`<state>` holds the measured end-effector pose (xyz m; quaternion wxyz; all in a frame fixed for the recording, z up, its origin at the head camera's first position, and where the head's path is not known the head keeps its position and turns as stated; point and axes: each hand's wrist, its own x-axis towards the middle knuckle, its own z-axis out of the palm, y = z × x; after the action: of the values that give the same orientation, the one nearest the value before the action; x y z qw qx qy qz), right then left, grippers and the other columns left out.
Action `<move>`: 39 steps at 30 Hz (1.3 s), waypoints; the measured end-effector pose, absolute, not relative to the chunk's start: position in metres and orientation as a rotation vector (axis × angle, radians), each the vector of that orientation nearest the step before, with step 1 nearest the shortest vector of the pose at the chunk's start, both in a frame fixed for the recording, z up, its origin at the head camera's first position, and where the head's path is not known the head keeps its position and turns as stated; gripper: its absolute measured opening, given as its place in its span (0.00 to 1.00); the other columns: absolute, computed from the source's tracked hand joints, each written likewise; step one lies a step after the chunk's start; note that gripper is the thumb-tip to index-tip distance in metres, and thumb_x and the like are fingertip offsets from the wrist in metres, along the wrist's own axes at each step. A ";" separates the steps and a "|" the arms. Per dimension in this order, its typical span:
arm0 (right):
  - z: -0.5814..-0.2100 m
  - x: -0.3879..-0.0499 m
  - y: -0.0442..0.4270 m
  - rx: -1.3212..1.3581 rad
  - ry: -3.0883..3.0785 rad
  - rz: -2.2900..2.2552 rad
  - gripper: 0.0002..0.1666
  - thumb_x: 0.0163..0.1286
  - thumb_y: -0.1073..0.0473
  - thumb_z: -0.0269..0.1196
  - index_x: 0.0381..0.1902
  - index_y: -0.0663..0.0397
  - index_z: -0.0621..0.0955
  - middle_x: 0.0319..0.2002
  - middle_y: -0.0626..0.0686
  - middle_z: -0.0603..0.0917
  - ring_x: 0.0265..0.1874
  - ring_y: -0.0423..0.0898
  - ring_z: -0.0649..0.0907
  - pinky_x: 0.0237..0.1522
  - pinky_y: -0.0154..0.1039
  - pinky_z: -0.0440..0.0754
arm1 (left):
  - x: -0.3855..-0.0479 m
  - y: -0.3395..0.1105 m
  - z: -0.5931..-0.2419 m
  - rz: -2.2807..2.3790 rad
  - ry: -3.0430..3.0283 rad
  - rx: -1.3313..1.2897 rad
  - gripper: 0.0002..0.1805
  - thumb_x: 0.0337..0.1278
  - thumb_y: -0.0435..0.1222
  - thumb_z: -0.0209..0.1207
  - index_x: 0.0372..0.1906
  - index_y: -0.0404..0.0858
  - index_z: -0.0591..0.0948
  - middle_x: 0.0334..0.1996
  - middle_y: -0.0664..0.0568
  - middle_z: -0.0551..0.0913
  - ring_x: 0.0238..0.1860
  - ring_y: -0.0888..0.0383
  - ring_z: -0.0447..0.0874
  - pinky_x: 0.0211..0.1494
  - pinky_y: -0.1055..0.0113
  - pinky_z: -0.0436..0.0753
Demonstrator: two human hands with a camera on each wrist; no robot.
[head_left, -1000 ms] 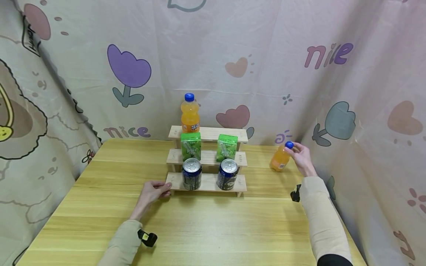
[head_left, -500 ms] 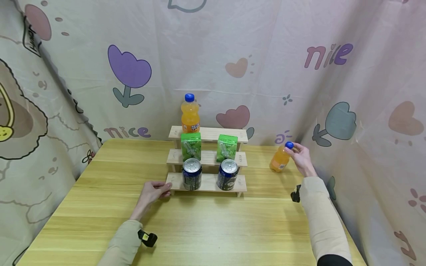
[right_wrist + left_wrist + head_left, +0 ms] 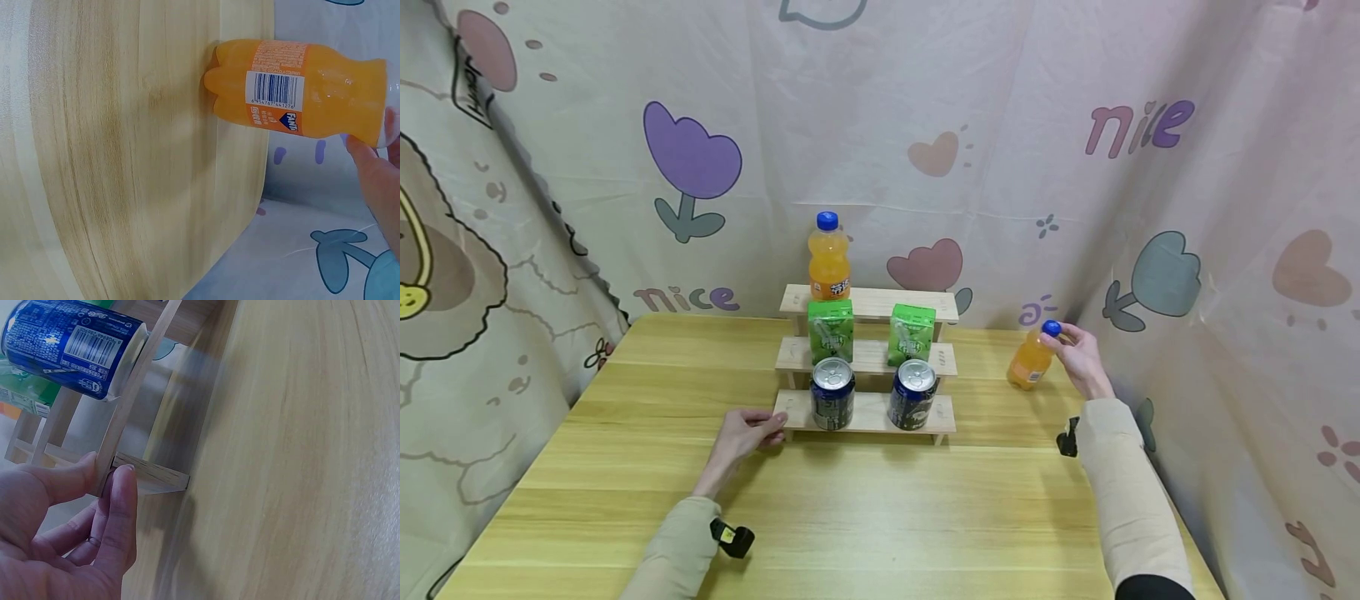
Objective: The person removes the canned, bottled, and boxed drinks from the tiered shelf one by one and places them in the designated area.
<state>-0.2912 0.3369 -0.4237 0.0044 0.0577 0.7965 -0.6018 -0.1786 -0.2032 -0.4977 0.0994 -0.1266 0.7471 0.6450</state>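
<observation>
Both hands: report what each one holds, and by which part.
The right hand holds an orange bottle by its neck, near the blue cap; the left hand pinches the wooden stand at the left end of its lowest shelf.

The left hand [image 3: 743, 435] pinches the bottom tier [image 3: 871, 410] of a stand [image 3: 898, 300] bearing two cans [image 3: 832, 407], two green cartons [image 3: 912, 335] and an orange bottle [image 3: 829, 260]. The right hand [image 3: 1081, 360] grips a second bottle [image 3: 1028, 362] near its cap [image 3: 1051, 327].

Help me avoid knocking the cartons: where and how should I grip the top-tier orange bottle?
Probably grip the orange bottle by its tapered neck, under the blue cap, coming from the right: it stands upright with bare top tier on that side and a green carton in front.
</observation>
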 end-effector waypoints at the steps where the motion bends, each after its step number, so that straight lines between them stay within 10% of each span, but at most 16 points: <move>1: -0.423 -0.291 0.337 0.179 2.491 -1.890 0.32 0.77 0.54 0.59 0.69 0.68 0.65 0.54 0.44 0.71 0.69 0.55 0.66 0.83 0.58 0.56 | -0.178 -0.203 -0.498 1.908 2.210 -0.375 0.22 0.66 0.33 0.63 0.55 0.19 0.77 0.36 0.42 0.89 0.28 0.63 0.88 0.39 0.69 0.92; 12: -0.423 -0.290 0.336 0.188 2.474 -1.922 0.31 0.76 0.55 0.61 0.68 0.65 0.67 0.52 0.40 0.71 0.76 0.62 0.61 0.84 0.59 0.54 | -0.178 -0.203 -0.497 1.906 2.215 -0.367 0.22 0.66 0.33 0.63 0.56 0.19 0.77 0.39 0.38 0.88 0.29 0.63 0.88 0.41 0.69 0.92; 20: -0.416 -0.292 0.335 0.222 2.506 -1.955 0.33 0.73 0.53 0.64 0.72 0.53 0.68 0.46 0.30 0.75 0.51 0.31 0.74 0.83 0.54 0.59 | -0.178 -0.204 -0.498 1.910 2.222 -0.345 0.21 0.66 0.33 0.63 0.55 0.18 0.78 0.35 0.44 0.89 0.28 0.63 0.88 0.40 0.69 0.92; 26: -0.400 -0.293 0.330 0.191 2.598 -1.932 0.37 0.72 0.51 0.65 0.73 0.53 0.66 0.47 0.26 0.74 0.64 0.39 0.73 0.82 0.46 0.64 | -0.179 -0.204 -0.498 1.906 2.229 -0.329 0.21 0.67 0.33 0.63 0.55 0.18 0.77 0.35 0.43 0.89 0.29 0.64 0.88 0.40 0.69 0.92; 33: -0.376 -0.293 0.317 0.114 2.683 -1.903 0.42 0.72 0.45 0.64 0.76 0.54 0.63 0.72 0.53 0.72 0.70 0.48 0.71 0.82 0.50 0.64 | -0.179 -0.203 -0.498 1.904 2.230 -0.333 0.21 0.67 0.33 0.62 0.55 0.18 0.77 0.36 0.42 0.89 0.29 0.64 0.88 0.40 0.70 0.92; 39: -0.349 -0.289 0.287 -0.042 2.721 -1.905 0.40 0.73 0.49 0.63 0.75 0.58 0.63 0.74 0.63 0.68 0.72 0.53 0.70 0.81 0.48 0.66 | -0.178 -0.203 -0.497 1.901 2.226 -0.347 0.22 0.67 0.33 0.63 0.56 0.18 0.77 0.36 0.41 0.89 0.29 0.62 0.89 0.41 0.69 0.93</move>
<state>-0.2892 0.2865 -0.3486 -0.0902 -0.0127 0.8158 -0.5711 -0.1784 -0.2033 -0.4966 0.0969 -0.1173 0.7516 0.6418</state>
